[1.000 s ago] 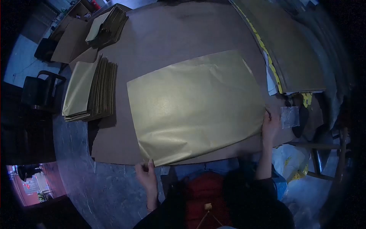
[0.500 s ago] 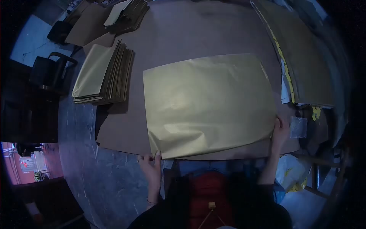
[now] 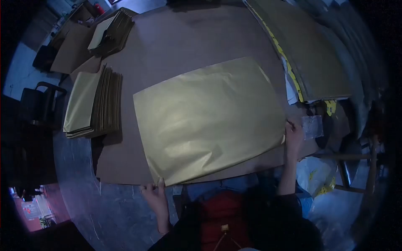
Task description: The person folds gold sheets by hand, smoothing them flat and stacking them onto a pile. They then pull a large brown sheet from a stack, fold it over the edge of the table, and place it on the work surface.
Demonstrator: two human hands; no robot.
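A large sheet of gold-brown paper [image 3: 209,113] lies on the table in front of me, its near edge rounded as if folded over, with a crease near the left corner. At that near left corner, my left hand [image 3: 155,196] pinches the paper between thumb and fingers, just past the table edge. My right hand [image 3: 294,136] grips the near right corner, its fingertips partly hidden at the paper's edge.
A stack of folded gold-brown paper [image 3: 94,102] stands at the left edge of the brown tabletop [image 3: 184,37], with another stack [image 3: 111,32] behind it. Large flat sheets [image 3: 310,54] are piled on the right. A clear plastic packet [image 3: 313,126] lies beside my right hand.
My view has turned, so the whole scene appears tilted and shifted left. Both hands stay at the same corners of the paper, which has hardly moved on the table.
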